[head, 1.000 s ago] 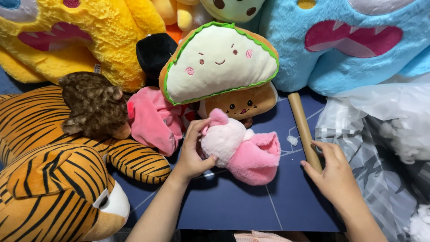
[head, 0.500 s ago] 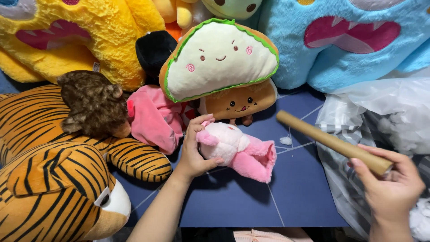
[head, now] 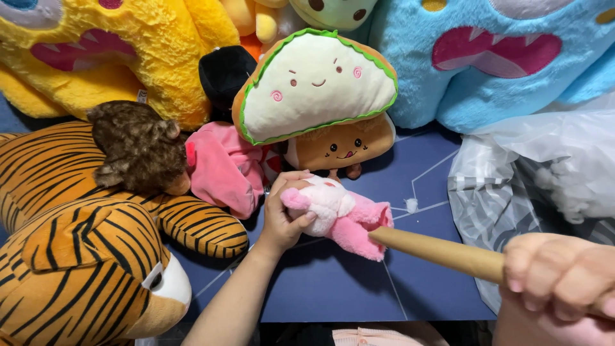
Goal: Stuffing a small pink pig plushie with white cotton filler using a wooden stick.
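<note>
The small pink-and-white plush toy [head: 336, 214] lies on the dark blue table [head: 333, 295], just in front of the brown toast-shaped plush [head: 339, 146] and the sandwich-shaped plush [head: 314, 86] above it. Its long axis runs from upper left to lower right: the pale head end sits under the left hand [head: 285, 214], and the pink lower end points down toward the right hand. The left hand is much the nearer of the two; it is wrapped around the toy's head end, thumb on the near side and fingers curled over the top, pinning it to the table.

The right hand [head: 564, 288] is closed in a fist around one end of a tan wooden stick [head: 435, 251], close to the camera at the lower right. The stick reaches up and to the left, and its free tip meets the toy's pink lower end, roughly in line with the toy's own axis. Whether the tip is pushed into an opening there or only rests against the fabric is hard to tell from this angle.

Left of the toy are a crumpled pink plush [head: 224, 170], a brown curly plush [head: 138, 147] and a large tiger plush [head: 83, 256]. Behind stand a yellow plush [head: 109, 57] and a blue plush [head: 487, 57]. A clear plastic bag [head: 532, 173] holding white stuffing lies to the right.
</note>
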